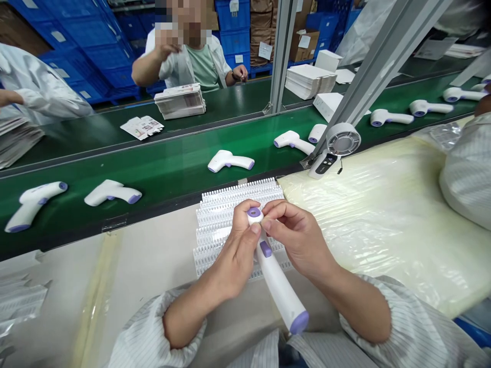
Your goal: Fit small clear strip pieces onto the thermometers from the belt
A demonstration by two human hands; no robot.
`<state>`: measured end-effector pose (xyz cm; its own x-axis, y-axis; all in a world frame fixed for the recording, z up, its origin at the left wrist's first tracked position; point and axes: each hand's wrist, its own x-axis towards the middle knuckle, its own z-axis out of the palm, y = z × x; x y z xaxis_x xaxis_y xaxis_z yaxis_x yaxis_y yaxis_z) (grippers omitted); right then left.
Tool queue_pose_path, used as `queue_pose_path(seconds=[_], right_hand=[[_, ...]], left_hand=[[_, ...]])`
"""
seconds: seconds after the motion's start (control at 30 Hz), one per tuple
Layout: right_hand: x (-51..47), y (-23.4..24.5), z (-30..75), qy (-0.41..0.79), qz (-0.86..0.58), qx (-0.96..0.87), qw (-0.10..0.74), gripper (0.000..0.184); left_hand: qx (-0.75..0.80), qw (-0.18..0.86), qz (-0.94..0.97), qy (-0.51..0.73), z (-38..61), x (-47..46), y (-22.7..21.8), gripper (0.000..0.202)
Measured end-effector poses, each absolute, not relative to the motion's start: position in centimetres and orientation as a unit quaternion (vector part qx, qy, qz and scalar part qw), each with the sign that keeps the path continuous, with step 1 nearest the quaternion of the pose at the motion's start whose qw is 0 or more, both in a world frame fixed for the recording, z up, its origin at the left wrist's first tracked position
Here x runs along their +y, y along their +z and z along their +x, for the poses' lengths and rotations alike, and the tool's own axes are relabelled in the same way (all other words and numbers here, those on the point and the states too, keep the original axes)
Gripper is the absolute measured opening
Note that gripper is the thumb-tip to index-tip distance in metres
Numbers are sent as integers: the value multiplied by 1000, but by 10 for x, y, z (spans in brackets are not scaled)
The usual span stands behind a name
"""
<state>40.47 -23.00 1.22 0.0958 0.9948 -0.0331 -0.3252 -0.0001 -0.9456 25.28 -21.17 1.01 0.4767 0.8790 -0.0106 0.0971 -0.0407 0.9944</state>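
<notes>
A white infrared thermometer (276, 276) with a purple trigger and purple end cap is held in front of me, its handle slanting down toward my body. My left hand (240, 245) is wrapped around its head from the left, thumb below the purple sensor end. From the right, the thumb and fingertips of my right hand (295, 232) are pinched together against the same head; whether something small sits between them is hidden. Beneath both hands lie rows of white plastic strips (215, 217) with small repeated slots.
A green conveyor belt (172, 168) crosses ahead, carrying several thermometers (230, 161). A handheld fan (341, 140) leans by a metal post (368, 61). Yellowish plastic sheeting (383, 214) covers the right side. Across the belt, a person (203, 61) sits behind stacked cartons (180, 101).
</notes>
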Motion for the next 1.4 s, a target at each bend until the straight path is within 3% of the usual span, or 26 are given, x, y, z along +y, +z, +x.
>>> queue_pose_path(seconds=[0.33, 0.47, 0.57, 0.8, 1.0, 1.23, 1.3, 1.4], right_hand=[[-218, 19, 414, 686, -413, -201, 564, 37], [-225, 29, 425, 743, -398, -303, 445, 45], [-212, 34, 425, 737, -395, -398, 379, 56], [-99, 15, 376, 460, -488, -650, 358, 46], [-37, 5, 339, 337, -487, -750, 294, 42], [-134, 32, 384, 279, -495, -794, 217, 22], [-175, 40, 398, 328, -491, -794, 143, 7], [-220, 37, 405, 376, -488, -785, 70, 8]], left_hand=[[352, 636, 549, 412, 248, -196, 14, 41], [367, 543, 512, 555, 230, -169, 22, 45], [406, 521, 488, 570, 204, -144, 22, 50], [549, 402, 454, 575, 141, -104, 3, 48], [538, 368, 496, 574, 129, -100, -1, 43], [534, 351, 506, 579, 139, -97, 0, 35], [529, 340, 520, 578, 141, -97, -2, 31], [525, 342, 525, 577, 147, -99, -5, 28]])
